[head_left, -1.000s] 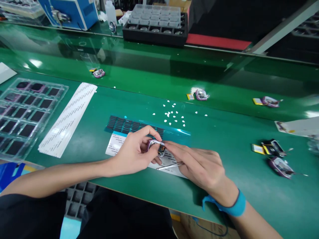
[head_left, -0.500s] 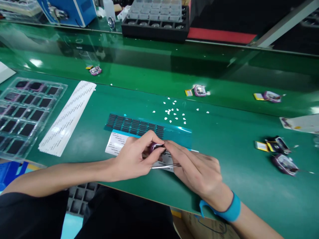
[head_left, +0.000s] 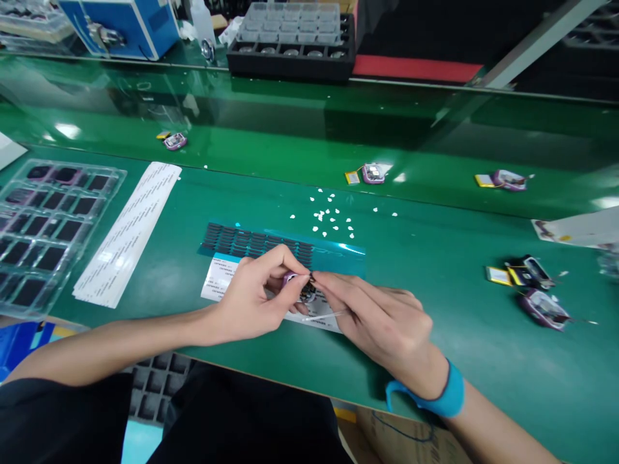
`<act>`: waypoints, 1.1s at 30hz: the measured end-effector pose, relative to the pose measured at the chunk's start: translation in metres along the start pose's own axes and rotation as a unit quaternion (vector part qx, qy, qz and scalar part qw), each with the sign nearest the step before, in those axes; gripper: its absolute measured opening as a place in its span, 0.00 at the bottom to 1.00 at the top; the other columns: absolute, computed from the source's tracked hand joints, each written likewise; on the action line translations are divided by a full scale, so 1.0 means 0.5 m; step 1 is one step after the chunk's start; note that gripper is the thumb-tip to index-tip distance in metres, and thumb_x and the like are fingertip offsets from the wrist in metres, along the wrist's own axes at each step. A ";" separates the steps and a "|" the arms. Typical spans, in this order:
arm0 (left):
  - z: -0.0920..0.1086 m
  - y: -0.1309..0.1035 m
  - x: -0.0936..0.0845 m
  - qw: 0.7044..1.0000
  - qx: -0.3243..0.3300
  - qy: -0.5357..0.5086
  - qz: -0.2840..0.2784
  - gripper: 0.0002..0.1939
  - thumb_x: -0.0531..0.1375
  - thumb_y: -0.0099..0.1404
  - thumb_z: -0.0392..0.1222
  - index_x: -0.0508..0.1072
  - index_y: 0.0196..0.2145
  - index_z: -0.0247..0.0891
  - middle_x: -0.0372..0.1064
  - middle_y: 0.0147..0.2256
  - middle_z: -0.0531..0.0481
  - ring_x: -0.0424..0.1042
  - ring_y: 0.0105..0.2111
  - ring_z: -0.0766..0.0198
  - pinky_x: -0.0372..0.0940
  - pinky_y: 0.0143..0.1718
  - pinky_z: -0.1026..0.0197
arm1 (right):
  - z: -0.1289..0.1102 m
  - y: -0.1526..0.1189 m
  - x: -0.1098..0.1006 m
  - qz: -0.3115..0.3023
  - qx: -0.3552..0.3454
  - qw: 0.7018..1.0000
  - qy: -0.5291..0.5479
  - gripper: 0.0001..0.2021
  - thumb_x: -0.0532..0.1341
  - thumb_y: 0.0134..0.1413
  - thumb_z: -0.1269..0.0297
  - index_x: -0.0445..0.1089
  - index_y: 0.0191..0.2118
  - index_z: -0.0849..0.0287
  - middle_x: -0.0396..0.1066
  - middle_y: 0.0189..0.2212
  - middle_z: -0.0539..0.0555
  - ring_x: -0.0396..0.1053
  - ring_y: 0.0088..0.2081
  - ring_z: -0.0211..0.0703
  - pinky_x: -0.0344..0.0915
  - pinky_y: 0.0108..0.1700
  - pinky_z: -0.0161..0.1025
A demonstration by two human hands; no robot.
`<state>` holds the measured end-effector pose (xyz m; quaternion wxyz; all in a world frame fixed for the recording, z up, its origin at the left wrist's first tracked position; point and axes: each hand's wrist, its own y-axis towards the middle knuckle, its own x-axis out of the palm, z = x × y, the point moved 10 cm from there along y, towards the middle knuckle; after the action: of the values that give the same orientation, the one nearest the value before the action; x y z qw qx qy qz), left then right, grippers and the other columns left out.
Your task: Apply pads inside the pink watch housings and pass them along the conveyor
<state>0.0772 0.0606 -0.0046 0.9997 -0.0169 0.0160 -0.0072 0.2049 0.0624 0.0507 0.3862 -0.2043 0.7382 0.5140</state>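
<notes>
In the head view my left hand (head_left: 258,293) is closed around a small purple watch case (head_left: 289,278), with circuit parts showing at its open side. My right hand (head_left: 387,319) has its thumb and fingertips pinched at the case's right edge, against my left fingertips. Metal tweezers (head_left: 323,316) are tucked in the right hand and point left. What the right fingertips pinch is too small to make out. Under both hands lie a printed white sheet (head_left: 217,278) and a blue film (head_left: 345,256) bearing rows of dark strips.
Small white pieces (head_left: 327,216) lie scattered behind the film. A clear tray (head_left: 113,174) of dark screens and a stack of white strips (head_left: 128,235) are at left. Purple watch cases with batteries, such as the open case (head_left: 544,309), sit at right and along the back. A blue wristband (head_left: 449,390) circles my right wrist.
The camera view has shifted slightly. The watch case has tilted between my hands, so more of its circuit parts show. The tweezers have turned slightly in my right hand.
</notes>
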 end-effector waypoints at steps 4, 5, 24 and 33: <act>-0.002 0.003 0.001 1.000 -0.017 -0.024 0.000 0.05 0.60 0.69 0.40 0.66 0.36 0.39 0.73 0.25 0.54 0.80 0.22 0.64 0.71 0.21 0.69 | 0.002 0.003 0.003 -0.009 0.011 1.000 0.005 0.12 0.60 0.67 0.77 0.73 0.52 0.58 0.83 0.38 0.51 0.80 0.32 0.36 0.73 0.34 0.30; 0.000 0.003 0.000 1.000 -0.017 -0.023 0.000 0.05 0.60 0.69 0.39 0.66 0.36 0.39 0.73 0.25 0.55 0.80 0.22 0.63 0.70 0.21 0.69 | 0.007 0.006 0.004 -0.010 0.026 0.999 0.020 0.12 0.60 0.68 0.76 0.73 0.51 0.57 0.82 0.36 0.50 0.79 0.31 0.36 0.72 0.33 0.30; -0.005 0.002 0.016 0.998 -0.039 -0.011 -0.048 0.06 0.59 0.69 0.39 0.63 0.40 0.40 0.72 0.25 0.56 0.79 0.22 0.64 0.71 0.24 0.68 | 0.070 0.025 0.061 -0.084 0.219 0.910 0.342 0.12 0.60 0.69 0.65 0.72 0.31 0.58 0.66 0.25 0.48 0.61 0.25 0.36 0.58 0.26 0.35; -0.014 -0.003 0.022 0.996 -0.061 -0.025 -0.065 0.05 0.57 0.71 0.40 0.63 0.43 0.40 0.70 0.23 0.57 0.77 0.21 0.65 0.70 0.22 0.68 | 0.076 0.015 0.074 -0.098 0.238 0.902 0.347 0.15 0.60 0.70 0.62 0.70 0.30 0.58 0.62 0.24 0.47 0.60 0.24 0.35 0.56 0.25 0.35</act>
<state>0.0882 0.0589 -0.0120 0.9943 -0.0791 -0.0100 -0.0703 0.1902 0.1037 0.0197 0.1912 -0.3426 0.9023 0.1789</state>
